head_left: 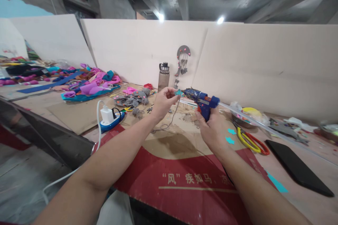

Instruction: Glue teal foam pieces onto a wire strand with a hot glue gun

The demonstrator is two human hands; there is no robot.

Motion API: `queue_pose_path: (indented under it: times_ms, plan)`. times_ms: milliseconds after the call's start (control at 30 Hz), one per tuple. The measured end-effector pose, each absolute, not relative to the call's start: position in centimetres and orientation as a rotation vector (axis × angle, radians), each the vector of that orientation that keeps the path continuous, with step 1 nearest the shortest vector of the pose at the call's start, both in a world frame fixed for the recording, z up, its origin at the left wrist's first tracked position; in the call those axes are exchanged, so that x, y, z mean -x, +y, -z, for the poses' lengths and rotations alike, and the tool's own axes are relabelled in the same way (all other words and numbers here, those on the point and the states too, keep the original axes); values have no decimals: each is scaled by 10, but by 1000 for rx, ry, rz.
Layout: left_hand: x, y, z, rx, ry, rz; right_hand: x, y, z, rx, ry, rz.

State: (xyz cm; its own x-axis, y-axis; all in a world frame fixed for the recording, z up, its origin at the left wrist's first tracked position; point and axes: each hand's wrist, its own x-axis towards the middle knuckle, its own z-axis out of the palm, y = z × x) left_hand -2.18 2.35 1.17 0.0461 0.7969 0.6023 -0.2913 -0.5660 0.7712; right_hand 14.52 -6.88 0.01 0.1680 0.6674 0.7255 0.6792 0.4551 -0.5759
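Between the fingertips of my left hand [166,101] is a small teal piece [178,92], with a grey cord [173,119] hanging from it in a curve to the cardboard. My right hand [212,126] is wrapped round the handle of a blue glue gun [202,100]. The gun points left, its nozzle close to the teal piece; whether they touch is too small to tell. A long clear glue stick [245,115] sticks out of its back. Two teal cutouts [230,140] lie on the cardboard beside my right wrist.
Scissors [249,141] and a black phone [298,167] lie at the right. A power strip [112,121] with a white plug stands at the left, near grey felt pieces [132,99] and colourful fabric [97,82]. Behind my hands stands a bottle [164,77]; a grey felt ornament [183,54] hangs on the board.
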Motion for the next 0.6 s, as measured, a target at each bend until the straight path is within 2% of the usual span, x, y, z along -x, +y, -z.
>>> queue_pose_path:
  times_ms: [467,600]
  plan:
    - [23,24,-11,-1490,520,-1651,-146,-69,1,1263,-1527,-30]
    - [23,25,-10,-1458,478,-1629,-146,-66,3,1154,-1504,-42]
